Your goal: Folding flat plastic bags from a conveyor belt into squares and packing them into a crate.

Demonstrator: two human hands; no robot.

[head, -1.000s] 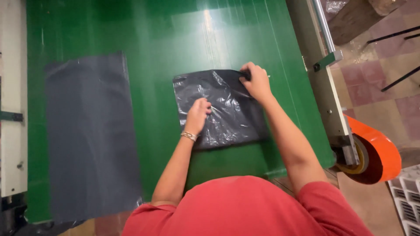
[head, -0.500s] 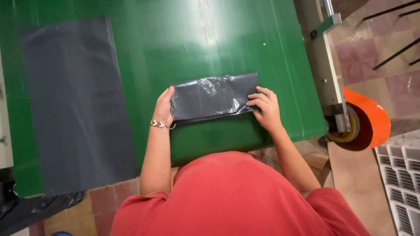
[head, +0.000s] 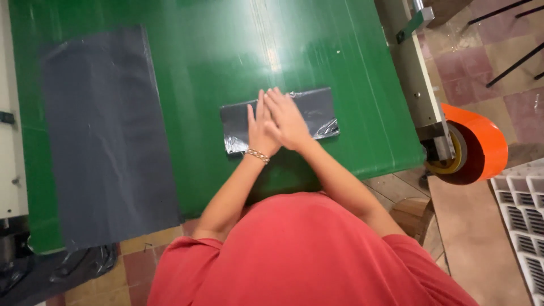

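A dark grey plastic bag [head: 317, 113], folded into a narrow rectangle, lies on the green table [head: 226, 51] near its front edge. Both of my hands rest flat on the middle of it, side by side and partly overlapping. My left hand [head: 259, 131], with a bracelet at the wrist, presses the left half with fingers stretched out. My right hand [head: 286, 119] lies over the centre, palm down, fingers spread. Neither hand grips anything.
A long flat grey bag [head: 105, 136] is spread out on the left part of the table and hangs over the front edge. An orange roll [head: 473, 144] on a metal machine frame [head: 413, 85] sits at the right. A white crate [head: 521, 209] stands on the tiled floor.
The bag went from a crumpled square to a narrow folded strip. My hands moved from its two ends to its middle and now lie flat on it.
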